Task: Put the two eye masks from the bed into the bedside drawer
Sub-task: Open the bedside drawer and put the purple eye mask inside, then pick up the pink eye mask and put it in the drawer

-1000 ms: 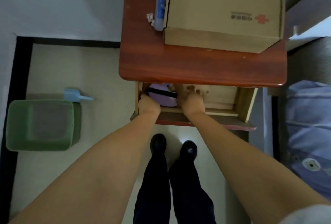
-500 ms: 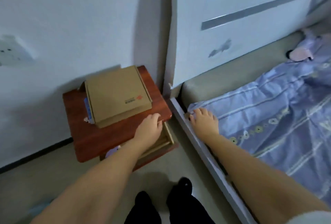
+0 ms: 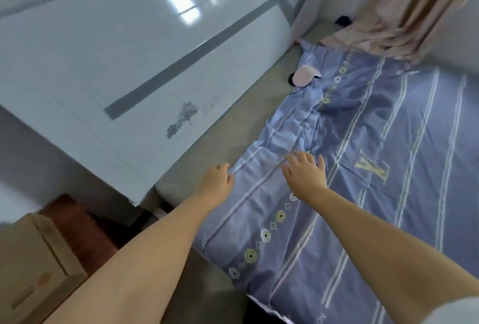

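**anon1:** Both hands have left the nightstand since a second ago and the view has swung onto the bed (image 3: 207, 142). Cardboard box (image 3: 33, 261) on the red-brown nightstand (image 3: 77, 217) is way over on the near-left side of the bed now.

**anon2:** Yep. Left hand (image 3: 213, 185) hangs over the near-left corner of the blue striped sheet (image 3: 375, 194), fingers loosely curled, holding nothing. Right hand (image 3: 305, 173) is just right of it, fingers spread, empty too.

**anon1:** And the mask?

**anon2:** Pink eye mask (image 3: 304, 76) lies up by the headboard (image 3: 129, 64) at the bed's far end, well apart from both hands. Pink curtain (image 3: 404, 9) drapes onto the bed's far-right corner.
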